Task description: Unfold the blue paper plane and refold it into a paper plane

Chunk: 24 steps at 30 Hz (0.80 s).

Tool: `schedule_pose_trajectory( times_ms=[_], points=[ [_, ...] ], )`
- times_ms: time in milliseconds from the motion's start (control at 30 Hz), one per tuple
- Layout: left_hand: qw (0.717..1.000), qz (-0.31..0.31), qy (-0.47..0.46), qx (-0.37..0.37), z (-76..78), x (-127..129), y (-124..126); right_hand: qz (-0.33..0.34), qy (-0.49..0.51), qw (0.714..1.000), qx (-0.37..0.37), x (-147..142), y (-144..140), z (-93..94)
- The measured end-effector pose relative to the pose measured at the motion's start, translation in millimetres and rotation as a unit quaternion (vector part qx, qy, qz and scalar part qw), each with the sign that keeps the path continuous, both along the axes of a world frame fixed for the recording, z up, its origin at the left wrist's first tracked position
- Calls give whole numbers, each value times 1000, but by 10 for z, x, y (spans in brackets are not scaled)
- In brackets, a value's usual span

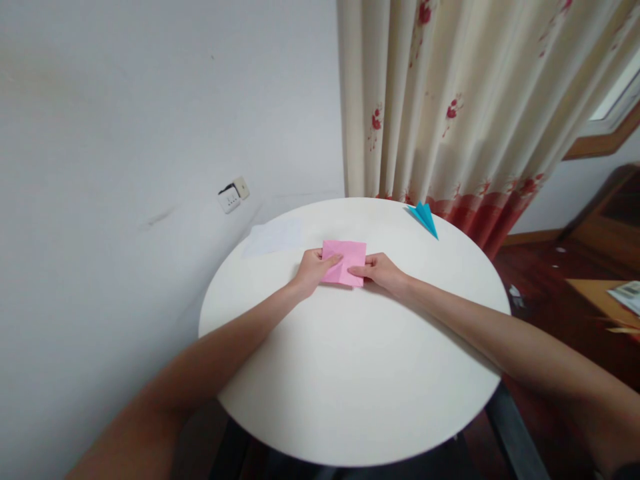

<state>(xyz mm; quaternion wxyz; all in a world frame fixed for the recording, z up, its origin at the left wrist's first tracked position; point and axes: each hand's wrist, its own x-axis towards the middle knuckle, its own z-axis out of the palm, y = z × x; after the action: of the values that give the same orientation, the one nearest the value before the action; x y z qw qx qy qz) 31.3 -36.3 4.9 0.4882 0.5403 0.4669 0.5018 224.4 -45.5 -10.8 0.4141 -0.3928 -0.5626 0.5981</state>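
A pink sheet of paper [350,252], roughly square with crease lines across it, is held between my two hands over the middle of the table. My left hand [314,268] grips its left side, thumb lying on top and fingers underneath. On the opposite edge, my right hand [379,270] pinches the paper, its thumb pressed on the lower right part. The fingers behind the sheet are partly hidden. A small bit of paper shows below its lower edge.
The round white table [350,387] stands close to the wall. A blue paper plane [424,219] lies at its far right edge, near the curtain [420,133]. White paper [275,237] lies at the far left. A wall socket [229,199] is beyond.
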Motion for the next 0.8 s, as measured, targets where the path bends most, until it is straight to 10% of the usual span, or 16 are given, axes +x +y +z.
schedule_pose_trajectory(
  times_ms=[300, 800],
  points=[
    [991, -124, -29, -49, -80, -20, 10, -67, -13, 997, 24, 11, 44, -24],
    [995, -72, -38, -49, -50, -90, 106, 11, -60, 998, 1, 23, -13, 12]
  ],
)
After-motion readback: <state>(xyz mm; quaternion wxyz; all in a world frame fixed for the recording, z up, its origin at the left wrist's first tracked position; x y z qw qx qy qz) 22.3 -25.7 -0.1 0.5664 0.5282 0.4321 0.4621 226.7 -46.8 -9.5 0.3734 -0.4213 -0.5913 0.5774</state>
